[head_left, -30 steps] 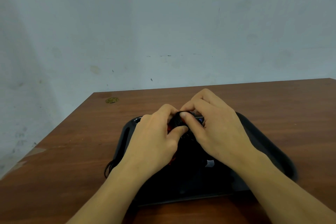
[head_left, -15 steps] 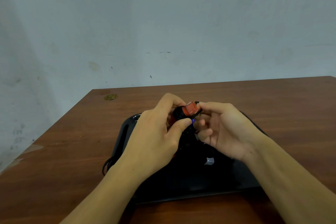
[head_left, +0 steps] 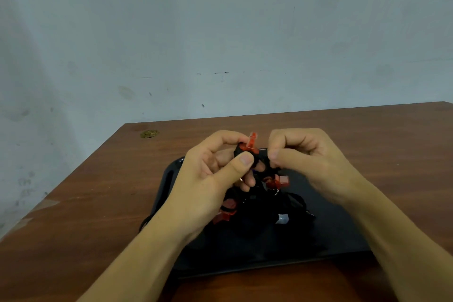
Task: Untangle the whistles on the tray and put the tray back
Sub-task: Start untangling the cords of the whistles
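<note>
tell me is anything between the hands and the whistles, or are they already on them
Nothing visible is in the way. The left hand pinches a red whistle and the right hand pinches the black cords beside it, both raised above the tray.

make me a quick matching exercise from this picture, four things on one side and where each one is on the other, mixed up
Things:
1. left hand
2. right hand
3. tray
4. gold spot

Places or states:
A. flat on the table, under the tangle
B. pinching a red whistle
C. far left corner of the table
D. pinching a black cord

Pairs: 1-B, 2-D, 3-A, 4-C
</note>
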